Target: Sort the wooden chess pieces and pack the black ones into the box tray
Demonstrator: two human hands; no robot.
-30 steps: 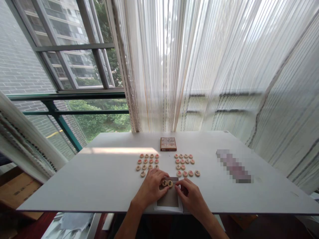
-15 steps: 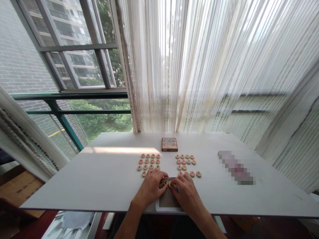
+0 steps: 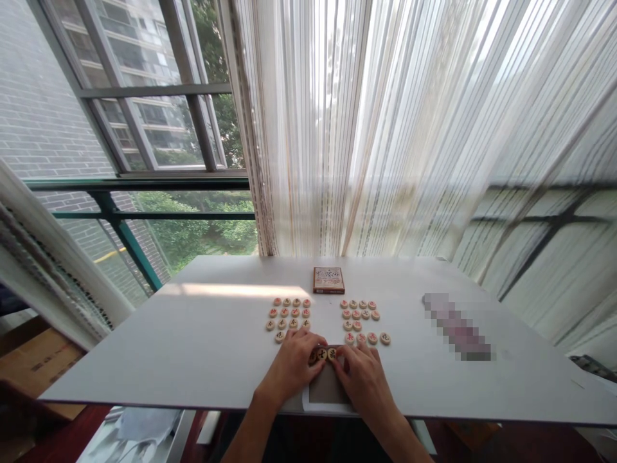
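A shallow box tray (image 3: 328, 391) with a brown inside and a white edge lies at the table's near edge. Several round wooden pieces with black characters stand in a row along its far side, among them a middle piece (image 3: 321, 354) and one to its right (image 3: 331, 354). My left hand (image 3: 294, 360) is closed at the tray's far left corner, its fingertips on the left end of the row. My right hand (image 3: 364, 373) is closed at the right end, thumb and fingers bent against the row. Both hands partly hide the end pieces.
Rows of round pieces lie beyond my hands, a left group (image 3: 294, 323) and a right group (image 3: 357, 314). A flat lidded box (image 3: 328, 280) sits behind them on the white table (image 3: 193, 347). A blurred-out item (image 3: 457, 326) lies at the right. Curtains and a window stand behind.
My right hand's fingertips have shifted slightly right, and more of the piece beside them shows. My left hand has hardly moved. The curtain at the right has swung.
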